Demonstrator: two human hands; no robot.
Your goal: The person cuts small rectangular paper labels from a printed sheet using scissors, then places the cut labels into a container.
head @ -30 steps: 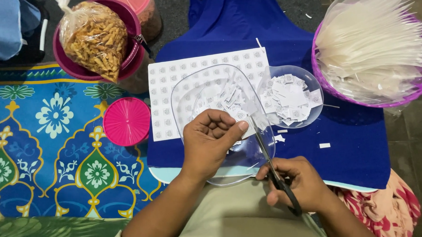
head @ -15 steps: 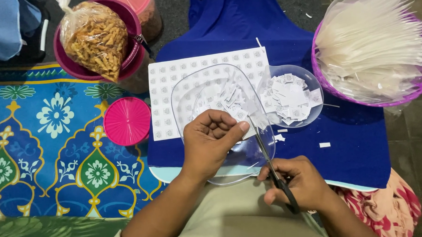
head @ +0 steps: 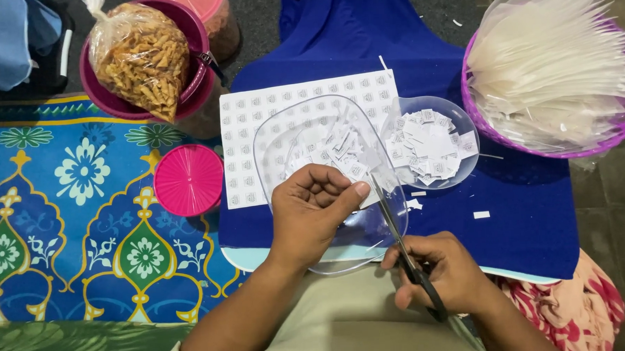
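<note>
White paper strip (head: pixel 370 194) pinched in left hand (head: pixel 314 210) fingertips, above clear plastic tray (head: pixel 283 138) catching offcuts; right hand (head: pixel 444 271) grips black-handled scissors (head: pixel 401 245), blades at strip.

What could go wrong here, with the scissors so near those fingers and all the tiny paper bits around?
The scissors in the right hand point at the left hand, whose thumb pinches a paper strip beside the blades; a slip might nick it. Cut paper squares lie loose in the clear tray; some scraps already sit on the blue cloth, so more may scatter. The tray overhangs the cloth's near edge and could tip.
</note>
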